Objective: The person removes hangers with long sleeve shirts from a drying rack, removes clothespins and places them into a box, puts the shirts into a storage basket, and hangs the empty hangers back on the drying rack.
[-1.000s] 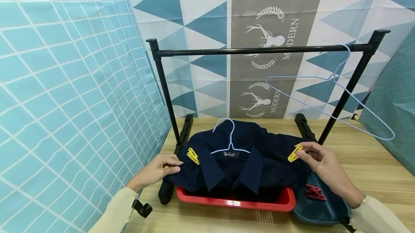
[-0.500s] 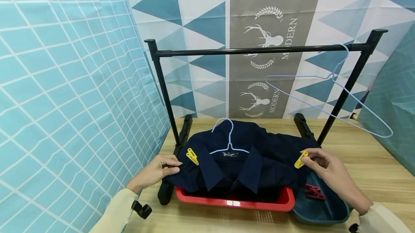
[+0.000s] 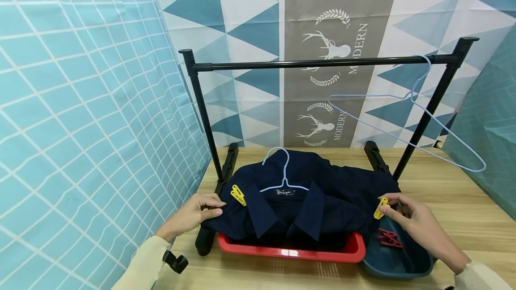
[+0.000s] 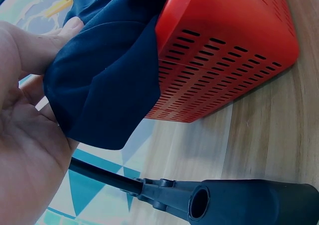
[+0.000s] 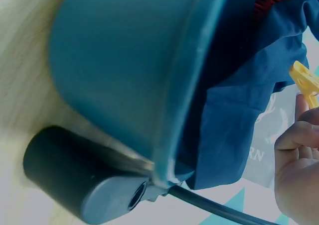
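Note:
A navy collared shirt (image 3: 342,209) lies over a red basket (image 3: 290,252), with a pale blue hanger (image 3: 285,178) showing at its neck. My left hand (image 3: 195,216) pinches the shirt's sleeve at the left; in the left wrist view the cloth (image 4: 109,85) lies between thumb and fingers. One yellow clothespin (image 3: 238,195) sits on the shirt's left shoulder. My right hand (image 3: 419,225) pinches another yellow clothespin (image 3: 380,208) between thumb and fingers, near the right sleeve. In the right wrist view that clothespin (image 5: 304,80) stands apart from the sleeve (image 5: 229,130).
Red clothespins (image 3: 389,238) lie in a dark blue basin (image 3: 393,270) beside the basket. Behind stands a black clothes rack (image 3: 322,62), with a second hanger (image 3: 411,95) hung near its right end. The rack's feet (image 3: 207,240) flank the shirt.
My right hand has moved right and down with its yellow clothespin, off the shirt's right shoulder toward the basin. My left hand stays at the sleeve.

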{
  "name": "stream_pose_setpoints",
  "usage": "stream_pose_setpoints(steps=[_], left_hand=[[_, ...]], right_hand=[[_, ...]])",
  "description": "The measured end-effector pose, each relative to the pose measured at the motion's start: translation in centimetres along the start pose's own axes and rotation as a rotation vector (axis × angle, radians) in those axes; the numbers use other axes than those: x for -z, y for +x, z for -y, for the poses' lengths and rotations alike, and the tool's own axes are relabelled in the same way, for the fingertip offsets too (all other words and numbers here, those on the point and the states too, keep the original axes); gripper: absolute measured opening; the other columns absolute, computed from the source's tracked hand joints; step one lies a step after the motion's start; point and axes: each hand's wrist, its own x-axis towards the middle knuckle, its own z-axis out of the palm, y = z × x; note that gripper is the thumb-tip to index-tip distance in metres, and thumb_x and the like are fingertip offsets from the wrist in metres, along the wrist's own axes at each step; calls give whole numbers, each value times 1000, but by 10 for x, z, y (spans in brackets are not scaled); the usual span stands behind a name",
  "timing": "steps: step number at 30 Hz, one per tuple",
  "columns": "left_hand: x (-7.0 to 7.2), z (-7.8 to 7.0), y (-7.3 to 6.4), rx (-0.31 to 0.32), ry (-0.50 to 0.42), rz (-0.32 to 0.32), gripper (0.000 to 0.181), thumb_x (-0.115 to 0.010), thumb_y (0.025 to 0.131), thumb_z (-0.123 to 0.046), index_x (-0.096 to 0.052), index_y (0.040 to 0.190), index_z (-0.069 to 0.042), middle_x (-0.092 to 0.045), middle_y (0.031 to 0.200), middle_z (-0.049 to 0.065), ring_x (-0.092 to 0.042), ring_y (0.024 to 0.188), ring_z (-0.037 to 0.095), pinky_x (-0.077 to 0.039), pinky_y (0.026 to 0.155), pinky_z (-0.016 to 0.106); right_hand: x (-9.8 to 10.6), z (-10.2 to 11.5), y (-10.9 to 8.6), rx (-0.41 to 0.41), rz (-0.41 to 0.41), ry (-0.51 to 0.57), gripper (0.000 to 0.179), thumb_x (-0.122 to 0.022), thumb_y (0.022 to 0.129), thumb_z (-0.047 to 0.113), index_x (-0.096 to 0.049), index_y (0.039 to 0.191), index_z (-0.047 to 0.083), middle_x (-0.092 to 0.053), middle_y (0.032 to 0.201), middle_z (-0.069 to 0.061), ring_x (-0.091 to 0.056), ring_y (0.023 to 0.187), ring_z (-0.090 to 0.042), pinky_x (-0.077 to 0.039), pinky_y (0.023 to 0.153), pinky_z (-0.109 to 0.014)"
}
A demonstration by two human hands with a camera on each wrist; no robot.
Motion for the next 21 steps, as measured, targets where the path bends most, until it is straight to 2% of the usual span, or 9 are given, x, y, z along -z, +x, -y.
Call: stream_pose_setpoints(steps=[3, 6, 12, 17, 21], left_hand=[[0, 0, 0, 3, 0, -4, 25, -67, 101, -18, -76, 124, -10, -71, 106, 1, -61, 94, 16, -51, 78, 30], [0, -1, 0, 7, -1, -6, 25, -67, 101, -18, -76, 123, -10, -71, 106, 1, -62, 96, 16, -51, 80, 30], [0, -2, -1, 13, 4, -7, 25, -67, 101, -18, -76, 124, -10, -71, 107, 0, -62, 97, 16, -52, 81, 30], [0, -2, -1, 15, 2, -8, 26, -67, 101, -18, -76, 124, -10, -71, 106, 0, -63, 97, 16, -52, 81, 30], [0, -2, -2, 16, -1, -7, 26, -67, 101, -18, -76, 124, -10, -71, 107, 0, -62, 96, 16, -52, 80, 30]], right_hand=[[0, -5, -2, 14, 5, -20, 41, -69, 101, 37, -65, 127, 5, -66, 104, -9, -55, 67, -14, -39, 53, -28], [-1, -9, -3, 51, 8, -54, 36, -71, 99, 35, -68, 122, 7, -64, 91, -4, -49, 61, -12, -35, 50, -28], [-3, -18, -4, 139, 80, -157, 35, -76, 95, 35, -71, 116, 8, -50, 68, 7, -43, 56, -6, -35, 50, -25], [-5, -21, -4, 184, 173, -196, 35, -78, 92, 38, -72, 112, 10, -55, 77, 12, -43, 55, -3, -37, 50, -23], [-5, -25, -5, 227, 195, -227, 31, -79, 91, 36, -72, 108, 12, -57, 83, 16, -43, 56, -1, -38, 51, -23]])
